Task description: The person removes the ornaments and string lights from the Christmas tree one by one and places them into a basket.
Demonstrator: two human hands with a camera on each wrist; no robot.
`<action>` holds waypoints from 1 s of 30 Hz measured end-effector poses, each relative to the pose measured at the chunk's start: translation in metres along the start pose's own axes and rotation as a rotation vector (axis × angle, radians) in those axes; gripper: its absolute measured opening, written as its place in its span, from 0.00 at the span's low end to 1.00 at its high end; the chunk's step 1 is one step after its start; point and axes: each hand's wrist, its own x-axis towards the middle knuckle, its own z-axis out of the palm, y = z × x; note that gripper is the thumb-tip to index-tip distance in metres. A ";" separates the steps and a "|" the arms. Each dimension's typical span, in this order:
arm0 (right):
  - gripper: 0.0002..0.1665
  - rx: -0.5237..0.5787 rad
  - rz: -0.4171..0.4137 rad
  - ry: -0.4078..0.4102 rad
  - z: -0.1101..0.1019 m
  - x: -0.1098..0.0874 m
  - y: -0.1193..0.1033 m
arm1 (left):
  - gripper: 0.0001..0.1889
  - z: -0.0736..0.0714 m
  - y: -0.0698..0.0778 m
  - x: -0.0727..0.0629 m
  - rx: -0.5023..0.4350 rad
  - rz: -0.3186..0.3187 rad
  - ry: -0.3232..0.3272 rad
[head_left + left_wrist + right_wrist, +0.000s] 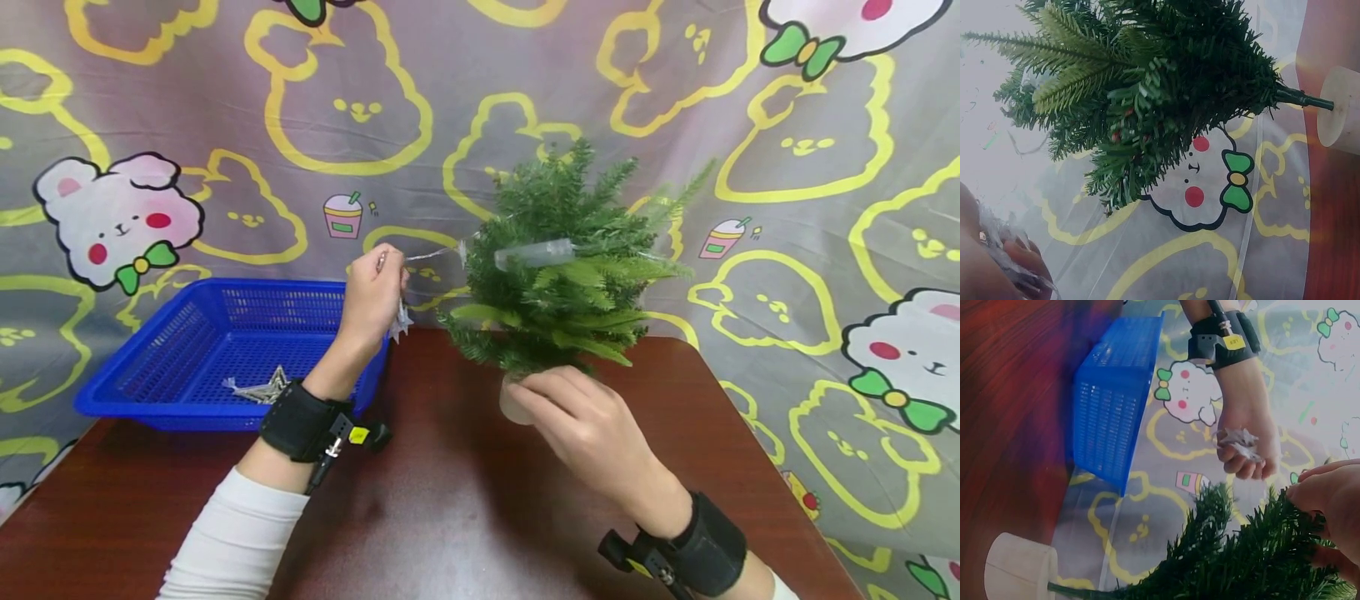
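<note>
A small artificial Christmas tree (555, 312) stands on its pale round base (514, 405). My left hand (373, 292), left of the tree, grips a bunch of clear string lights (1241, 444) with star-shaped pieces; one star (402, 323) hangs below the fist. From this hand a thin wire (433, 253) runs to the tree, where a translucent battery case (536, 253) lies against the branches. With curled fingers, my right hand (588, 429) holds the tree's lower branches, close above the base. In the right wrist view its fingertips (1300, 494) press into the green needles.
A blue plastic basket (168, 410) stands on the left of the brown table (450, 517), with a star-shaped ornament (266, 387) inside. Behind the table hangs a grey cloth (420, 50) printed with cartoon animals.
</note>
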 end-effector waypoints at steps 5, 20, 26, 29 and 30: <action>0.12 -0.008 0.002 0.019 -0.005 -0.004 0.003 | 0.26 -0.001 0.004 -0.003 0.024 0.073 0.015; 0.11 0.008 -0.001 0.045 -0.018 -0.013 0.013 | 0.19 0.001 -0.002 -0.002 -0.143 0.091 -0.081; 0.11 0.003 -0.003 0.082 -0.020 -0.014 0.017 | 0.10 0.001 -0.001 0.000 -0.180 0.069 -0.088; 0.11 0.004 -0.007 0.094 -0.021 -0.015 0.019 | 0.02 0.003 0.001 0.000 -0.182 0.064 -0.090; 0.11 0.003 -0.004 0.094 -0.022 -0.016 0.019 | 0.03 0.003 0.001 0.000 -0.169 0.067 -0.091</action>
